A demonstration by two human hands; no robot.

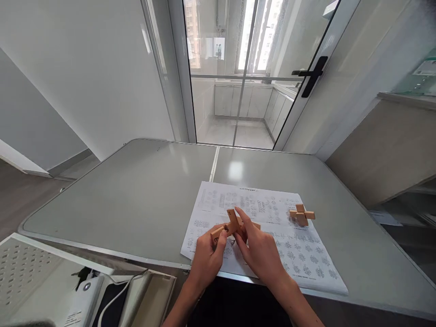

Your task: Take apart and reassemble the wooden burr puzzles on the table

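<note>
Several notched wooden puzzle pieces (233, 220) are held together between my two hands, above a printed sheet. My left hand (207, 254) is closed on the left end, around a piece (217, 234) with a dark mark on it. My right hand (260, 247) pinches an upright piece near the middle, its index finger stretched along the top. Fingers hide part of how the pieces fit. On the right part of the instruction sheet (289, 254) stands a cross-shaped wooden puzzle (301, 215), apart from both hands.
A grey table (136, 195) with a seam extends to the left and back. At the lower left is a white perforated bin (27, 268) beside a box with a cable and a white device (85, 295). A glass door with a black handle (311, 75) stands behind the table.
</note>
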